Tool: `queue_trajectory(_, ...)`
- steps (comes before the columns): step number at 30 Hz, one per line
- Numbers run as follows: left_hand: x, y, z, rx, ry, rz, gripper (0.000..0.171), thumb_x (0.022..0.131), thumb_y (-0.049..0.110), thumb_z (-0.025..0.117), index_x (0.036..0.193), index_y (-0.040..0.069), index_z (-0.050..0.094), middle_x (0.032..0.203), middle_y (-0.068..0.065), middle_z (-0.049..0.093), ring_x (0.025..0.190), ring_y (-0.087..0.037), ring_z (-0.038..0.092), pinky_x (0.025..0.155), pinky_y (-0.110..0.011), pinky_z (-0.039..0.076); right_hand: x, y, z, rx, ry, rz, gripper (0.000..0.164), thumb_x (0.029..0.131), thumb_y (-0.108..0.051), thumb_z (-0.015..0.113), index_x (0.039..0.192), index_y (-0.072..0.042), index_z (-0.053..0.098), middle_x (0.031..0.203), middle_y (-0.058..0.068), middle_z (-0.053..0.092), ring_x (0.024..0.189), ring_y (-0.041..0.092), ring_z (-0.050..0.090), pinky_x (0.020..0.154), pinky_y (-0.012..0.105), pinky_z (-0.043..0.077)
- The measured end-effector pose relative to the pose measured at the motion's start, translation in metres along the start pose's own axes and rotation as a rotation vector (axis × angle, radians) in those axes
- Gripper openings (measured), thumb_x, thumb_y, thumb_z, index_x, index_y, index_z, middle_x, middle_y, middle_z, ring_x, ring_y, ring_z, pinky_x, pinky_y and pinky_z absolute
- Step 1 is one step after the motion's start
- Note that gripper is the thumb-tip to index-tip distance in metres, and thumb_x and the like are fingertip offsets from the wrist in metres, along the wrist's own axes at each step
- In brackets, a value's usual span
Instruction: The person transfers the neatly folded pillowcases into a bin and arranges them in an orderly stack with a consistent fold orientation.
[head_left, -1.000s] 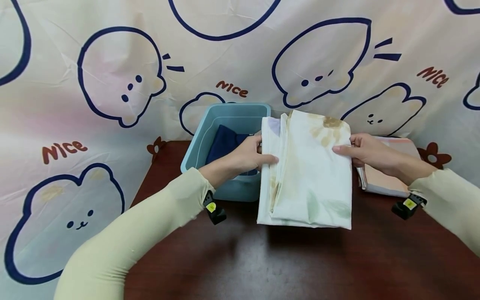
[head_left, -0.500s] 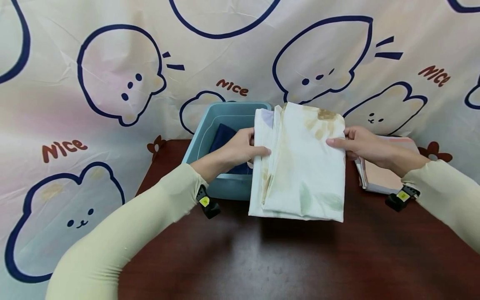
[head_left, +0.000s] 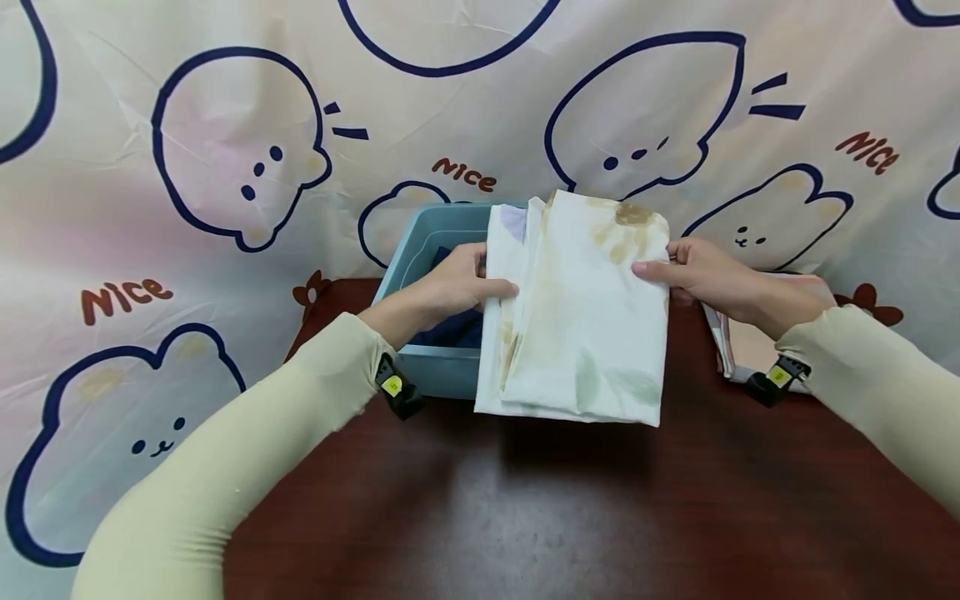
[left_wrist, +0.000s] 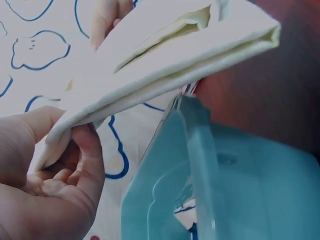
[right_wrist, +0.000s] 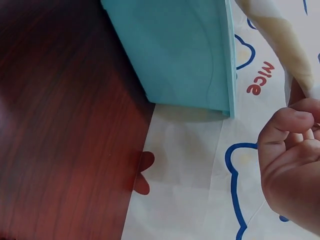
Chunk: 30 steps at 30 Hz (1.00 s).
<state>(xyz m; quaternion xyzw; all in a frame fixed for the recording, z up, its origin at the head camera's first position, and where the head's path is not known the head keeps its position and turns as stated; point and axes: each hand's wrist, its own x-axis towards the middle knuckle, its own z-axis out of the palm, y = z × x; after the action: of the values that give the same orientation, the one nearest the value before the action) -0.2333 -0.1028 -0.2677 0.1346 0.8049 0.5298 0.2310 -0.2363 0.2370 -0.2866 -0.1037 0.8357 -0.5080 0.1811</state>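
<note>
A folded white cloth [head_left: 592, 317] with a pale flower and leaf print is held up over the table, between both hands. My left hand [head_left: 459, 287] grips its left edge, thumb on the front face and fingers behind. My right hand [head_left: 701, 275] pinches the right edge near the top in the same way. In the left wrist view the folded layers of the cloth [left_wrist: 165, 75] show edge-on above the blue bin. Behind the cloth's left part stands the light blue plastic bin [head_left: 438, 371], with dark navy fabric [head_left: 453, 329] inside, partly hidden by my left hand and the cloth.
A folded pink and peach cloth [head_left: 750, 346] lies at the back right of the dark red-brown table [head_left: 480, 517], behind my right wrist. A printed curtain [head_left: 420, 108] with cartoon outlines hangs just behind the bin.
Both hands have carried the folded white cloth left and slightly up, so it now covers more of the blue bin. The grip of each hand looks the same.
</note>
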Motion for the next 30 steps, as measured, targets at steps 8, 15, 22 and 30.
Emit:
queue_trajectory(8,-0.001,0.002,-0.017,0.05,0.011,-0.009,0.043,0.099,0.011,0.063,0.14,0.007,0.05,0.126,-0.018,0.068,0.096,-0.021,0.074,0.085,-0.039,0.061,0.013,-0.01,0.006,0.006,0.013,0.031,0.031,0.102,-0.035,0.061,0.108,-0.006,0.066,0.064,-0.01,0.058,0.058,0.005,0.047,0.06,0.023,0.046)
queue_trajectory(15,0.0,0.003,-0.028,0.06,0.03,-0.037,0.045,0.099,0.01,0.062,0.142,0.007,0.048,0.129,-0.018,0.065,0.1,-0.022,0.073,0.085,-0.038,0.061,0.021,-0.02,0.011,0.014,0.014,0.013,0.028,0.102,-0.037,0.06,0.095,-0.01,0.065,0.054,-0.006,0.039,0.052,0.01,0.036,0.055,0.028,0.037)
queue_trajectory(22,0.004,0.002,-0.039,0.067,0.042,-0.048,0.045,0.1,0.009,0.061,0.142,0.006,0.047,0.13,-0.019,0.065,0.096,-0.018,0.072,0.081,-0.033,0.061,0.031,-0.025,0.016,0.022,0.023,0.013,0.028,0.101,-0.038,0.061,0.094,-0.011,0.064,0.053,-0.006,0.041,0.052,0.01,0.038,0.055,0.027,0.037)
queue_trajectory(30,0.005,0.001,-0.052,0.073,0.068,-0.055,0.047,0.101,0.01,0.059,0.145,0.006,0.044,0.132,-0.019,0.063,0.099,-0.019,0.071,0.083,-0.034,0.06,0.041,-0.035,0.022,0.018,0.05,0.0,0.033,0.1,-0.04,0.062,0.1,-0.008,0.059,0.056,-0.007,0.043,0.054,0.01,0.039,0.055,0.027,0.037)
